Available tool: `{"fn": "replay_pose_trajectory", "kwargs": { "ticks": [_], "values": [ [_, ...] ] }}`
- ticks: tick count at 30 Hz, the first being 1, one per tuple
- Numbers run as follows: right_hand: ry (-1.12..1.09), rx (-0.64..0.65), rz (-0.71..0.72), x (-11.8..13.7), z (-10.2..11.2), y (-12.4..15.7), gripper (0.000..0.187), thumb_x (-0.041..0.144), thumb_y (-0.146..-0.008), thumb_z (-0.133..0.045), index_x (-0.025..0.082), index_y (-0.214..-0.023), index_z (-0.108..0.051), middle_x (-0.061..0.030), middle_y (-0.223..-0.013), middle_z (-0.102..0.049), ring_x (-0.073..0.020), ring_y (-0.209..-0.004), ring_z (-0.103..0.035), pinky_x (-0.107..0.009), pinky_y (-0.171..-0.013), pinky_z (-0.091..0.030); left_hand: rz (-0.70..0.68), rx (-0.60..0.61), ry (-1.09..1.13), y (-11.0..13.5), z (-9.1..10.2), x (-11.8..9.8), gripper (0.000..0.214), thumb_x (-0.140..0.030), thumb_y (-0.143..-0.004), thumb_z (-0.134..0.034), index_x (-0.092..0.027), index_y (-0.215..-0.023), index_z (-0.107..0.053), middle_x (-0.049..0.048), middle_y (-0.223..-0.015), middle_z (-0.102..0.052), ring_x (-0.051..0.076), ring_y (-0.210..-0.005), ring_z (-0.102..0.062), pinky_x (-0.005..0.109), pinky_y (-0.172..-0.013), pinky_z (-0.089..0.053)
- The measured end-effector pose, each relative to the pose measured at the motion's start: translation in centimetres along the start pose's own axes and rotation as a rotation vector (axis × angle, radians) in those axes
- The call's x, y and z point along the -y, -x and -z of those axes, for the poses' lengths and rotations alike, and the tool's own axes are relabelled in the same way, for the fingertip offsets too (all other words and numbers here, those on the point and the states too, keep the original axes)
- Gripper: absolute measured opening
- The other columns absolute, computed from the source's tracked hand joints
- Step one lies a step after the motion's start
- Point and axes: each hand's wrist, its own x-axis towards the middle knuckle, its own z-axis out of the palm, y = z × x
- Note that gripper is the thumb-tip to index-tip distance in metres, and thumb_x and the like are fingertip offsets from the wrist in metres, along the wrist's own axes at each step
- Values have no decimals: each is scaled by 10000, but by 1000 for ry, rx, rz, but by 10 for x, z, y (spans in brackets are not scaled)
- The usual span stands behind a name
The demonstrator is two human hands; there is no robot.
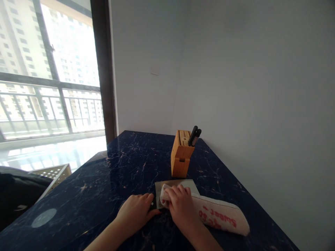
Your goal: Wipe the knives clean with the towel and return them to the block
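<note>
L hand closed round black knife handle; R hand clasps white towel over prob. blade: slip could cut R hand.

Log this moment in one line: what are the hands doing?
Left hand: grips black knife handle | Right hand: presses white towel on wide blade | Nearby: wooden knife block, dark marble counter

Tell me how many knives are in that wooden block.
2: black knife handles, one beside the other, both at the right end of the wooden block. Others may sit hidden.
</note>
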Motion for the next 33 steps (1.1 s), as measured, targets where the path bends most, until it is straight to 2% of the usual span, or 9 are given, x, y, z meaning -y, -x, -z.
{"fn": "replay_pose_trajectory", "kwargs": {
  "ticks": [5, 12, 15, 22, 27, 33],
  "values": [
    [-91, 33, 70, 15, 0, 2, 275, 163, -803, -492, 269, -1054, -526, 9, -984, -590, -191, -898, -448, -323, -790, -244, -27, -5, 9, 1, -1, 0, 413, -537, -853, -320, -197, -872, -554, 50, -823, -644, 238, -761, -627, 313, -641, -443],
    [76, 0, -101, -7, 7, -3, 204, 140, -743, -525, 223, -925, -565, -30, -870, -595, -212, -860, -459, -348, -757, -232, -1, 5, -18, -1, -3, 1, 485, -593, -832, -299, -192, -892, -566, 63, -818, -648, 253, -757, -631, 331, -635, -455],
    [87, -12, -129, -13, 7, -4, 214, 122, -746, -508, 229, -920, -570, -29, -857, -591, -212, -865, -457, -344, -752, -233, 6, 7, -20, -2, -4, 1, 496, -602, -826, -299, -192, -897, -569, 67, -822, -649, 258, -759, -632, 335, -638, -457],
    [-48, 19, 35, 7, -1, -2, 292, 132, -800, -463, 279, -1041, -538, 2, -943, -570, -185, -887, -439, -312, -771, -251, -12, 4, -18, -1, -3, 1, 456, -569, -839, -321, -187, -901, -562, 59, -831, -647, 248, -760, -632, 326, -640, -456],
    [-79, 39, 83, 18, 0, 0, 258, 159, -814, -442, 235, -1046, -529, -25, -965, -570, -200, -889, -434, -331, -797, -246, -28, 10, -14, -1, -1, 1, 387, -536, -831, -386, -190, -866, -555, 44, -816, -645, 244, -747, -630, 319, -621, -455],
    [-39, 92, 102, 20, 6, 1, 128, 185, -735, -516, 219, -856, -545, -6, -862, -574, -192, -862, -437, -337, -793, -235, -26, 16, -31, -2, -2, 1, 263, -423, -842, -436, -189, -883, -548, 41, -823, -644, 239, -758, -627, 318, -629, -453]
  ]
}}
